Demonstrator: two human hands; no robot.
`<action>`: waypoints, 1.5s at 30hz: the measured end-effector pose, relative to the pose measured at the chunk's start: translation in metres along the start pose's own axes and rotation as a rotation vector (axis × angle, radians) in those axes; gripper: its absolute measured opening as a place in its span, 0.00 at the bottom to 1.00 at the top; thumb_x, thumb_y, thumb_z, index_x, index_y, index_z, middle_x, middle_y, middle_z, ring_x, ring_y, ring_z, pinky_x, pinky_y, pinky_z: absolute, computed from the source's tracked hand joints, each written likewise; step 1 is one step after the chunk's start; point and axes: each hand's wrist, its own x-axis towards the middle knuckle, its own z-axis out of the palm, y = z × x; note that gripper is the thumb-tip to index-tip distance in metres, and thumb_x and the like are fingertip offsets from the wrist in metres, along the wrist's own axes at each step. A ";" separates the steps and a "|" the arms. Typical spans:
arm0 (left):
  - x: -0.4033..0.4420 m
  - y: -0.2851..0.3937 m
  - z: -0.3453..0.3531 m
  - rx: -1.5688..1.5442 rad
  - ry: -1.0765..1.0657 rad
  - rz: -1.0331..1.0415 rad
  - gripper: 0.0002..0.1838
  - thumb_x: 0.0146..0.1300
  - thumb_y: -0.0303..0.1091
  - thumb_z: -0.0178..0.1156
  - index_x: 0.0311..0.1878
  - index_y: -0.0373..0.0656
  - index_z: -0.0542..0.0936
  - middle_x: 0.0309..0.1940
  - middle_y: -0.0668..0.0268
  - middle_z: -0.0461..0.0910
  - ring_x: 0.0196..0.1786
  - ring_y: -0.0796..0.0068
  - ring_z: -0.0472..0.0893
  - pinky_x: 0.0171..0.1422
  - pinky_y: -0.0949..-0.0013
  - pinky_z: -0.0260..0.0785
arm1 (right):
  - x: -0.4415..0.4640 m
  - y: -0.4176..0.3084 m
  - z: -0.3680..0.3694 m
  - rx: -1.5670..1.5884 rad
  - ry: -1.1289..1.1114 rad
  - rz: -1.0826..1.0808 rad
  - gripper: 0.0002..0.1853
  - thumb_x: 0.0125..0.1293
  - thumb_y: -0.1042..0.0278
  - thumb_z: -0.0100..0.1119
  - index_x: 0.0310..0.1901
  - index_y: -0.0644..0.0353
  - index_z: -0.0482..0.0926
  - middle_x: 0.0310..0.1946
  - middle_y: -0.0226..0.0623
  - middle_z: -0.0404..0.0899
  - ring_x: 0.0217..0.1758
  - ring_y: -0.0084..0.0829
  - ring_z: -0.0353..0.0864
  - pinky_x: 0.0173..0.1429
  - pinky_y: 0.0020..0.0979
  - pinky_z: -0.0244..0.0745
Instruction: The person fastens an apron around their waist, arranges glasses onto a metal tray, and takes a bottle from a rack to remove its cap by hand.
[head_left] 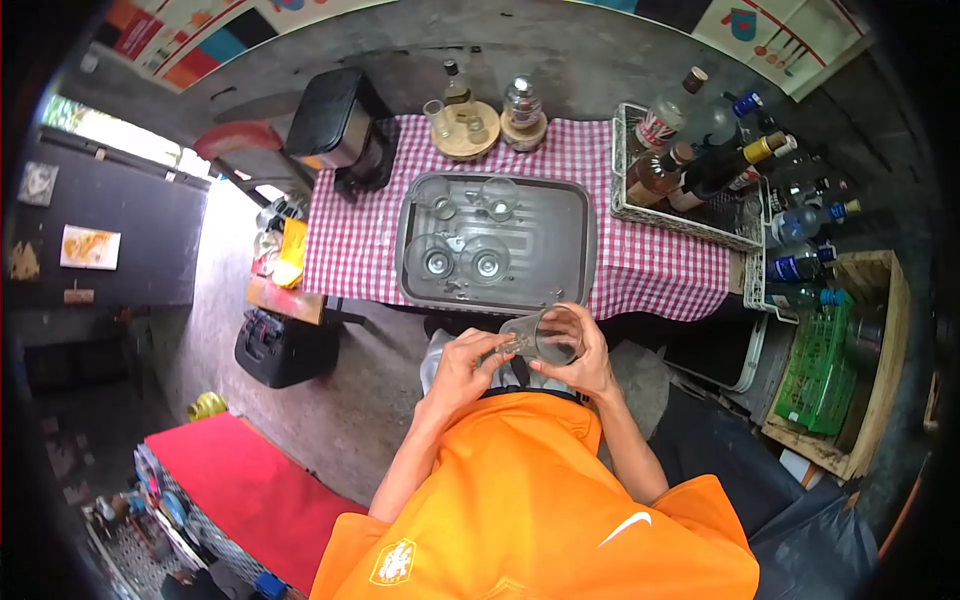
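Observation:
A clear drinking glass (pixel 553 338) is tilted on its side in front of my orange shirt. My right hand (pixel 588 358) is wrapped round its wide end. At its narrower end, my left hand (pixel 470 366) pinches the glass with thumb and fingers. Just beyond both hands lies a grey tray (pixel 550 240) on a red checked cloth. Several clear glasses stand in the tray, among them one at its front (pixel 487 262) and one at its back left (pixel 435 197).
Behind the tray are a round wooden board (pixel 465 141) with a bottle and small glasses, and a jar (pixel 522 104). A black coffee machine (pixel 345 130) stands at the back left. At the right are a white bottle basket (pixel 690 228) and a green crate (pixel 818 375).

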 end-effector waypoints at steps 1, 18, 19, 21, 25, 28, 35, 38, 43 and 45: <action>0.009 -0.002 -0.002 -0.008 -0.067 -0.030 0.13 0.52 0.24 0.61 0.44 0.36 0.80 0.35 0.57 0.81 0.39 0.60 0.78 0.44 0.66 0.70 | 0.003 0.002 -0.001 -0.044 0.040 -0.013 0.43 0.39 0.77 0.75 0.59 0.60 0.61 0.52 0.39 0.70 0.55 0.33 0.74 0.53 0.32 0.75; 0.038 -0.066 -0.056 -0.040 0.064 -0.209 0.18 0.55 0.29 0.62 0.50 0.37 0.77 0.40 0.55 0.81 0.39 0.67 0.81 0.46 0.69 0.70 | 0.096 0.087 -0.042 -0.508 0.463 0.074 0.41 0.37 0.71 0.72 0.57 0.60 0.63 0.48 0.45 0.75 0.53 0.43 0.75 0.57 0.38 0.70; 0.033 -0.070 -0.057 -0.038 0.079 -0.252 0.18 0.55 0.29 0.63 0.50 0.36 0.77 0.40 0.55 0.81 0.39 0.67 0.81 0.46 0.69 0.70 | 0.098 0.095 -0.044 -0.472 0.472 0.093 0.41 0.37 0.70 0.72 0.57 0.60 0.63 0.48 0.45 0.75 0.53 0.43 0.74 0.57 0.38 0.69; 0.027 -0.072 -0.059 -0.026 0.061 -0.358 0.18 0.56 0.29 0.61 0.51 0.36 0.76 0.42 0.57 0.81 0.43 0.72 0.80 0.50 0.71 0.70 | 0.103 0.091 -0.041 -0.558 0.472 0.114 0.41 0.38 0.72 0.72 0.57 0.60 0.63 0.50 0.45 0.73 0.54 0.42 0.74 0.57 0.37 0.71; 0.021 -0.069 -0.058 -0.010 0.062 -0.381 0.18 0.56 0.28 0.61 0.51 0.37 0.77 0.42 0.57 0.81 0.43 0.71 0.80 0.50 0.71 0.70 | 0.126 0.103 -0.043 -0.606 0.487 0.101 0.41 0.39 0.72 0.72 0.58 0.59 0.62 0.53 0.45 0.72 0.56 0.40 0.73 0.58 0.36 0.70; 0.021 -0.067 -0.055 0.007 0.061 -0.408 0.18 0.56 0.28 0.61 0.50 0.36 0.77 0.43 0.57 0.81 0.43 0.70 0.81 0.49 0.70 0.70 | 0.152 0.099 -0.047 -0.626 0.503 0.067 0.40 0.38 0.71 0.70 0.57 0.60 0.63 0.49 0.48 0.75 0.53 0.45 0.75 0.57 0.38 0.69; 0.029 -0.065 -0.049 0.034 0.099 -0.332 0.17 0.54 0.30 0.63 0.48 0.36 0.77 0.38 0.56 0.81 0.39 0.64 0.80 0.47 0.66 0.70 | 0.191 0.084 -0.050 -0.607 0.455 0.118 0.41 0.40 0.72 0.70 0.60 0.57 0.62 0.54 0.44 0.72 0.57 0.41 0.73 0.59 0.35 0.68; 0.034 -0.063 -0.049 0.029 0.102 -0.339 0.17 0.54 0.30 0.63 0.48 0.37 0.77 0.39 0.56 0.81 0.39 0.63 0.80 0.47 0.66 0.70 | 0.195 0.085 -0.049 -0.606 0.463 0.119 0.41 0.39 0.74 0.69 0.59 0.59 0.62 0.52 0.47 0.73 0.56 0.43 0.73 0.59 0.36 0.68; 0.035 -0.065 -0.048 0.023 0.084 -0.352 0.17 0.55 0.30 0.62 0.49 0.37 0.77 0.39 0.56 0.81 0.39 0.63 0.80 0.47 0.66 0.70 | 0.196 0.086 -0.049 -0.585 0.481 0.137 0.41 0.38 0.76 0.70 0.58 0.60 0.63 0.51 0.48 0.73 0.56 0.44 0.72 0.60 0.36 0.67; 0.035 -0.066 -0.048 0.031 0.072 -0.355 0.17 0.55 0.31 0.62 0.49 0.37 0.77 0.39 0.56 0.81 0.39 0.63 0.80 0.47 0.66 0.70 | 0.196 0.089 -0.050 -0.559 0.473 0.120 0.41 0.37 0.75 0.70 0.58 0.60 0.63 0.51 0.48 0.73 0.56 0.44 0.72 0.60 0.35 0.68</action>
